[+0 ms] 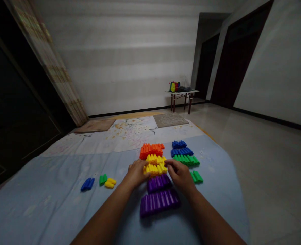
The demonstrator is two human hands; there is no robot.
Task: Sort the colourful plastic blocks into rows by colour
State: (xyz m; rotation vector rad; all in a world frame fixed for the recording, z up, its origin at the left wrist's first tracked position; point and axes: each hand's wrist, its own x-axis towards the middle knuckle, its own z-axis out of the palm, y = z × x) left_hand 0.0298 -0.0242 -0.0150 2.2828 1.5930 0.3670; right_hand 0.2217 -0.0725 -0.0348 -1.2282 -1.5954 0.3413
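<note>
Rows of yellow pieces point(154, 169) lie between my two hands. My left hand point(137, 173) touches their left end, its fingers bent around that side. At their right end, my right hand point(179, 172) has its fingers curled together against the yellow pieces; whether it grips one is hidden. Orange pieces point(151, 150) lie just beyond. Nearer to me are two rows of purple pieces point(160, 201). To the right of the yellow ones lie blue rows point(181, 151), a green row point(186, 160) and a few more green pieces point(197, 177), partly behind my right hand.
Small groups of blue point(87, 184), green point(103, 179) and yellow point(110, 183) pieces lie at the left on the cloth point(55, 190). Two flat mats point(96, 125) point(170, 120) rest at the far edge. A small table point(182, 91) with a colourful bag stands by the wall.
</note>
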